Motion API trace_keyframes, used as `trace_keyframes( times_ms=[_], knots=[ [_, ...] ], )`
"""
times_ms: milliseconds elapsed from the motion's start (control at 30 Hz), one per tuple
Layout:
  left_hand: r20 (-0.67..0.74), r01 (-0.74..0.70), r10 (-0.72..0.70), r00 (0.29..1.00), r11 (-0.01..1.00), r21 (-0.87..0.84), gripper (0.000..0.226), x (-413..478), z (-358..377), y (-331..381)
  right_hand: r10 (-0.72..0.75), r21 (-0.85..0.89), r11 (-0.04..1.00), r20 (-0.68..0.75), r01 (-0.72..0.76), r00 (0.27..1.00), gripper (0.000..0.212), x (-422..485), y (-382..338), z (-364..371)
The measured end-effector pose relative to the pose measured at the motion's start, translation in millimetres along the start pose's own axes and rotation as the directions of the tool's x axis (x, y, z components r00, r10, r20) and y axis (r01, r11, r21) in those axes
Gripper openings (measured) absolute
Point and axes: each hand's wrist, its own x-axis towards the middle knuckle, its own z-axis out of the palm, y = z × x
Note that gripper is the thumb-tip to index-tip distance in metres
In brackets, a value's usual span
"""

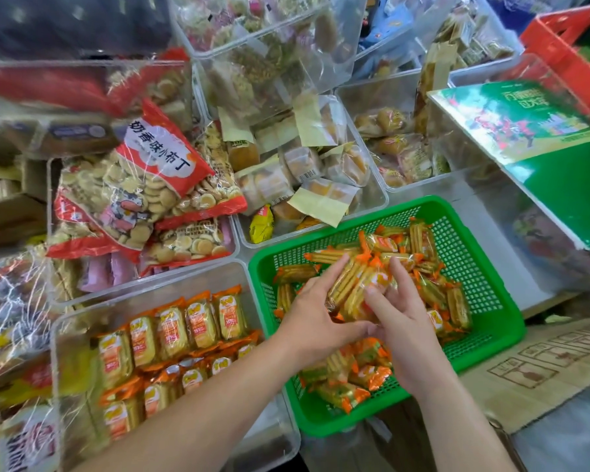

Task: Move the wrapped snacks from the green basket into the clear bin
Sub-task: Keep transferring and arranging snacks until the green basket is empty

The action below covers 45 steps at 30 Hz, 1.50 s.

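A green mesh basket (484, 267) sits at centre right, holding several orange-and-yellow wrapped snacks (433, 294). Over the basket's middle, my left hand (317, 318) and my right hand (399, 321) together hold a bunch of these snack packs (351, 284), fingers curled round it from both sides. To the left of the basket stands the clear bin (62, 352), with rows of the same wrapped snacks (171, 332) standing upright inside. My left forearm crosses above the bin's near right corner.
Clear bins of biscuit bags (133, 185) and wrapped cakes (307, 172) crowd the back and left. A green printed box (539, 144) leans at the right, a red crate (569, 46) behind it. Cardboard (542, 366) lies at the lower right.
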Motion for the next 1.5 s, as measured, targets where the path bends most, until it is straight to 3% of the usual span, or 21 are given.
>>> trace_keyframes(
  times_ms=[133, 300, 467, 600, 800, 967, 1167, 1267, 1333, 1500],
  knots=[
    [0.028, -0.057, 0.054, 0.998, 0.987, 0.150, 0.116, -12.6, -7.8, 5.2, -0.019, -0.021, 1.000, -0.027, 0.019, 0.999, 0.063, -2.0, -3.6, 6.2],
    [-0.022, -0.058, 0.062, 0.998, 0.983, 0.172, 0.109, -23.0, -9.4, 5.7, -0.021, -0.010, 1.000, 0.002, 0.021, 1.000, 0.068, -5.7, -5.9, 9.7],
    [-0.027, -0.031, 0.033, 0.999, 0.997, 0.069, 0.077, -33.0, -11.7, -6.3, -0.036, -0.093, 0.995, -0.010, 0.035, 0.999, 0.064, -9.8, -6.8, -0.5],
    [-0.054, 0.004, -0.007, 0.999, 0.998, -0.055, 0.065, -35.5, -8.5, -2.3, -0.018, -0.102, 0.995, -0.005, 0.018, 1.000, 0.059, -10.6, -0.3, 0.7],
    [-0.155, 0.061, -0.096, 0.983, 0.975, -0.214, 0.056, -48.4, -26.1, 3.3, -0.065, -0.181, 0.983, -0.185, 0.031, 0.981, 0.053, -25.2, 4.4, 2.1],
    [-0.261, 0.035, -0.100, 0.960, 0.969, -0.243, 0.052, -88.8, -71.1, -15.4, -0.050, -0.155, 0.986, 0.022, 0.052, 0.999, 0.051, -48.7, 5.1, 36.5],
    [-0.391, 0.072, -0.167, 0.905, 0.967, -0.246, 0.053, -169.1, -127.3, -54.8, 0.005, -0.202, 0.978, 0.249, 0.047, 0.968, 0.063, -82.6, 31.3, 87.9],
    [-0.487, 0.122, -0.225, 0.844, 0.964, -0.234, 0.051, -210.0, -153.2, -79.2, 0.069, -0.262, 0.965, 0.193, -0.016, 0.979, 0.067, -92.7, 55.7, 116.8],
    [-0.519, 0.128, -0.248, 0.818, 0.958, -0.256, 0.052, -235.2, -166.5, -90.4, 0.104, -0.315, 0.948, 0.153, -0.051, 0.983, 0.057, -97.3, 73.1, 135.9],
    [-0.479, 0.144, -0.283, 0.831, 0.941, -0.306, 0.051, -269.4, -172.8, -111.3, 0.084, -0.520, 0.853, 0.085, -0.027, 0.993, 0.029, -94.7, 112.0, 171.6]
  ],
)
